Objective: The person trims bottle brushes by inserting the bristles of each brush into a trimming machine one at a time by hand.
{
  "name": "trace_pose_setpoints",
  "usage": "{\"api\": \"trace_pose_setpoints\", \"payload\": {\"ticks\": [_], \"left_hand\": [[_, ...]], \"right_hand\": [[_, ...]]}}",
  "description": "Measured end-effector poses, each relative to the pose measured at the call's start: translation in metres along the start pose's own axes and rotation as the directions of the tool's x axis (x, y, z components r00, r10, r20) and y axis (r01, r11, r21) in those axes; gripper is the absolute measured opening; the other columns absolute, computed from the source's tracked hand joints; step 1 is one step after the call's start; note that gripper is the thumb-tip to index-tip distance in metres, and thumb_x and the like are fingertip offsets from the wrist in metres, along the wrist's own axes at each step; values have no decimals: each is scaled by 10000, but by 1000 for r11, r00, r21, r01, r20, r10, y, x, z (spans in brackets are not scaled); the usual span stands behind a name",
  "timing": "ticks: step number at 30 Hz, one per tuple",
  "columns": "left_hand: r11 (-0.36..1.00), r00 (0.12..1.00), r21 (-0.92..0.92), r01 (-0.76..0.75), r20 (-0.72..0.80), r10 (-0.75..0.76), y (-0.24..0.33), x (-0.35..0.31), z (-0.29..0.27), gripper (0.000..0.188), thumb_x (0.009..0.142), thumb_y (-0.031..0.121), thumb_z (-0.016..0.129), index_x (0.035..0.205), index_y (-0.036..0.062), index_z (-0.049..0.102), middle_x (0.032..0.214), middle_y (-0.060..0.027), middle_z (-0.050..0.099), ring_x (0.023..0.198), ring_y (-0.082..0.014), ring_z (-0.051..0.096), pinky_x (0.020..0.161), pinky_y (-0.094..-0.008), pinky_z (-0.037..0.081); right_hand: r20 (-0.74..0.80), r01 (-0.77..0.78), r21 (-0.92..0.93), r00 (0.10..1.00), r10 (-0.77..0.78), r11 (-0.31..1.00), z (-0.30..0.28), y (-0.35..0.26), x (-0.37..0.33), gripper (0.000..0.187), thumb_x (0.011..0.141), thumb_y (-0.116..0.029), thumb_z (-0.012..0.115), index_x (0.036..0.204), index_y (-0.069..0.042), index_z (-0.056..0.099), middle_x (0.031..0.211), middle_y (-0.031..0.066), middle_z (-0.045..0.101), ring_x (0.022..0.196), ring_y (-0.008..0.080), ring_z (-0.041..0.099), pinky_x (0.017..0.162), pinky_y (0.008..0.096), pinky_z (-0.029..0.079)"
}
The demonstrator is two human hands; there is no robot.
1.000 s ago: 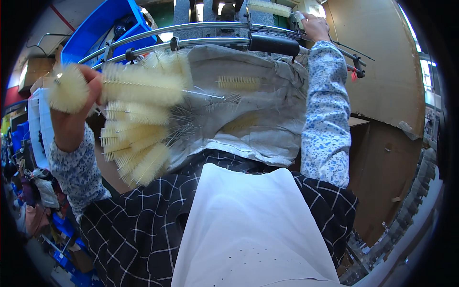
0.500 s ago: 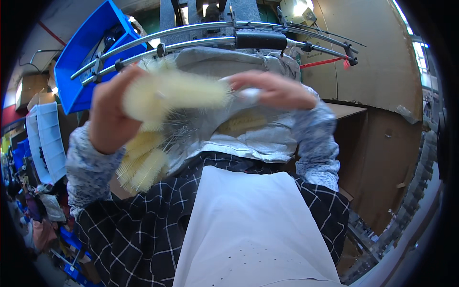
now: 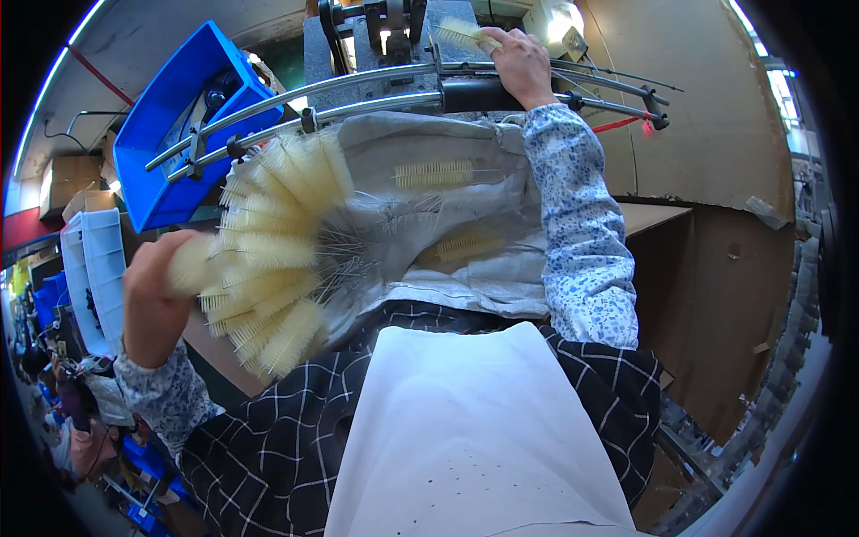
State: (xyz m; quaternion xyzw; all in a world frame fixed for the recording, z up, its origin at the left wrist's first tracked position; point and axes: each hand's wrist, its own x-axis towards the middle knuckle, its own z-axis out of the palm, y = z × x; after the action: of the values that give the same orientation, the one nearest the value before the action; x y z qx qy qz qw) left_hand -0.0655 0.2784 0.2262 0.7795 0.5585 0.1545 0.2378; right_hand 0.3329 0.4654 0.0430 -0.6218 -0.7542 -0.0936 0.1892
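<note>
High up in front, my right hand [image 3: 522, 64] pinches a small cream bristle brush [image 3: 458, 33], its bristles pointing left over a grey metal machine [image 3: 362, 45]. At far left my left hand [image 3: 159, 286] is closed round a pale, blurred bristle brush [image 3: 192, 266]; its fingertips are partly hidden. Right beside it a fanned pile of cream twisted-wire brushes [image 3: 273, 228] lies on a grey cloth [image 3: 376, 148], wire stems toward the middle. Two loose objects lie on the cloth: a single brush [image 3: 434, 174] and a yellowish brush [image 3: 465, 246] lower down, partly in a fold.
Curved metal rails [image 3: 358, 82] with a black sleeve [image 3: 483, 95] cross between me and the machine. A blue bin [image 3: 170, 152] stands at the back left, a white tray [image 3: 94, 277] below it. Cardboard [image 3: 707, 134] rises on the right. A white apron [image 3: 474, 421] covers my lap.
My right hand has moved up and away to the machine and now holds a small brush. My left hand has gone left and down, uncovering the brush pile and a loose brush on the cloth.
</note>
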Motion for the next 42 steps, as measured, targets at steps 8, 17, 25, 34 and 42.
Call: {"api": "trace_pose_setpoints", "payload": {"ticks": [8, 17, 25, 34, 42], "left_hand": [[979, 966, 198, 53, 237, -100, -28, -2, 31, 312, 608, 55, 615, 912, 33, 551, 881, -120, 573, 763, -294, 518, 698, -335, 404], [979, 966, 157, 129, 202, -160, -39, -5, 33, 244, 643, 96, 617, 865, 19, 550, 750, -125, 565, 706, -294, 508, 646, -350, 399], [996, 995, 81, 36, 90, -43, -39, -1, 38, 236, 635, 91, 623, 846, 14, 552, 722, -121, 557, 670, -266, 514, 616, -323, 407], [973, 957, -210, 91, -252, -144, -22, -6, 5, 83, 766, 72, 570, 783, 1, 532, 748, -45, 558, 663, -111, 501, 616, -226, 401], [949, 948, -283, -138, -317, 43, -48, -26, -33, 96, 788, 75, 532, 850, 17, 489, 867, -97, 511, 821, -177, 478, 777, -293, 360]], "right_hand": [[68, 17, 8, 998, -17, 1000, 9, -8, 10, 252, 799, -219, 486, 1026, -286, 571, 841, 34, 559, 832, 210, 505, 740, 355, 375], [161, 58, -67, 986, -47, 996, 10, -2, 25, 265, 829, -251, 441, 1075, -283, 536, 945, -8, 519, 995, 208, 408, 800, 405, 322], [-355, 169, -131, 912, -206, 977, 4, -7, 22, 174, 778, -174, 523, 918, -124, 613, 922, 42, 565, 938, 211, 449, 828, 392, 323], [55, -229, 19, 972, 227, 973, 7, 29, -1, 358, 748, -260, 535, 1093, -167, 536, 1069, 27, 547, 1017, 228, 460, 845, 424, 309], [21, -187, 102, 982, 186, 977, 14, -8, 3, 313, 757, -183, 501, 1063, -144, 556, 1048, 35, 560, 937, 221, 539, 817, 412, 333]]}}
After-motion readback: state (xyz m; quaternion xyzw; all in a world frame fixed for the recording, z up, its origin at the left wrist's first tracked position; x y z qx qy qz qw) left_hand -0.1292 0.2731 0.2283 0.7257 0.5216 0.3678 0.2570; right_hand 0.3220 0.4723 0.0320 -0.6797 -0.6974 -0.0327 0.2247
